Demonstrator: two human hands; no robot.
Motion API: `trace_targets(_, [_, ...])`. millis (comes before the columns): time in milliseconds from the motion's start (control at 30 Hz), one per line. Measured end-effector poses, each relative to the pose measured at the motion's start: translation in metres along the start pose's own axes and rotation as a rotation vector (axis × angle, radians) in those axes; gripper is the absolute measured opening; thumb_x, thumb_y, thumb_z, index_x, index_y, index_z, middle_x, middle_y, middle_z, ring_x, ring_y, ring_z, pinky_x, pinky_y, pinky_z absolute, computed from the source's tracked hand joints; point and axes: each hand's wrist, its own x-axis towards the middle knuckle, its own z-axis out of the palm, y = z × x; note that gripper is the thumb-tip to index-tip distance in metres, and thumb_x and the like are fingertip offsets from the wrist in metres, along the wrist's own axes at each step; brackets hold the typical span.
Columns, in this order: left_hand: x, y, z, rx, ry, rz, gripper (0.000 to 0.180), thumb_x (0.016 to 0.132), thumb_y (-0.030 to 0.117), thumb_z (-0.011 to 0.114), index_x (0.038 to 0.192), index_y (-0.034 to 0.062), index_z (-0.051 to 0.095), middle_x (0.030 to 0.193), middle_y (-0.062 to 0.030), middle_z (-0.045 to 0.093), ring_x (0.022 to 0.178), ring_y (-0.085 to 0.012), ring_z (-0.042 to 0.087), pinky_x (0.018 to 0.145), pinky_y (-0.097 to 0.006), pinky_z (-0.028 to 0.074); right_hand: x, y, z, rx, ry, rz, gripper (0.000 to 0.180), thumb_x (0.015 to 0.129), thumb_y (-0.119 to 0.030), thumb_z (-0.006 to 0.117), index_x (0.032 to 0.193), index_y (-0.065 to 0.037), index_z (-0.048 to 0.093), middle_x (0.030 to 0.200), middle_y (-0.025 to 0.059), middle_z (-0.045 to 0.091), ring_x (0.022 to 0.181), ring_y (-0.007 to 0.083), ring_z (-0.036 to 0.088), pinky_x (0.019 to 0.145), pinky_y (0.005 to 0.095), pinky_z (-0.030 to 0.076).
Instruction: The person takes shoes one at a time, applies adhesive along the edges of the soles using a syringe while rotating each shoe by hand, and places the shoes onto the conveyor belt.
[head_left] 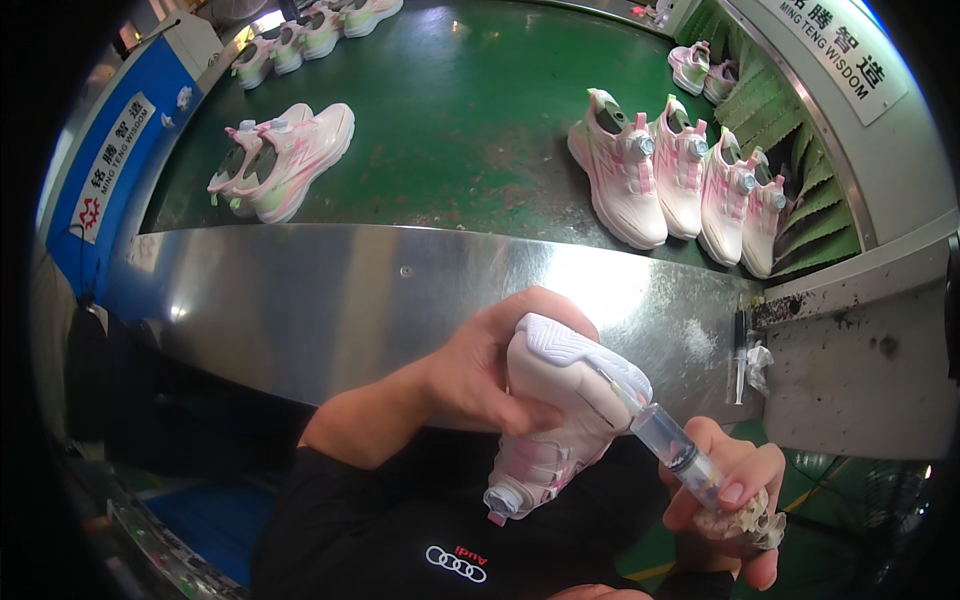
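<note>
A white and pink sneaker (575,405) is held in front of my body, tilted toe up with its white sole edge facing up and away. My left hand (485,365) wraps round it, the thumb pressed on its upper. The shoe's round lacing dial (503,497) hangs at the lower end. My right hand (735,480) is closed round a clear plastic syringe (662,437) with a dark plunger seal. Its thin tip lies against the seam between sole and upper. Crumpled, yellowish wrapping (740,522) covers the syringe's rear end, partly hidden by my fingers.
A metal ledge (400,290) borders the green conveyor belt (450,130). Sneakers stand at the right (615,175), at the left (295,160) and farther back (320,32). A second syringe (740,360) and a crumpled plastic scrap (760,366) lie by the right-hand machine wall (850,355).
</note>
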Motion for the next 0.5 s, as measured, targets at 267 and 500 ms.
trace_targets(267, [0.0002, 0.0051, 0.0, 0.009, -0.056, 0.029, 0.062, 0.059, -0.004, 0.074, 0.114, 0.008, 0.049, 0.106, -0.004, 0.053, 0.099, -0.0141, 0.051, 0.084, -0.03, 0.043, 0.0034, -0.0005, 0.0076, -0.037, 0.018, 0.063, 0.06, 0.072, -0.057, 0.067, 0.101, -0.009, 0.048, 0.064, 0.012, 0.061, 0.07, 0.02, 0.042, 0.06, 0.0303, 0.034])
trace_targets(500, [-0.0022, 0.0014, -0.0034, 0.04, -0.023, 0.041, 0.065, 0.055, -0.001, 0.074, 0.114, 0.0043, 0.047, 0.107, -0.0181, 0.057, 0.101, -0.0271, 0.058, 0.086, -0.039, 0.048, 0.0014, -0.0021, 0.0083, -0.036, 0.03, 0.082, 0.06, 0.072, -0.058, 0.066, 0.101, -0.008, 0.048, 0.064, 0.0128, 0.061, 0.07, 0.0198, 0.042, 0.061, 0.0303, 0.034])
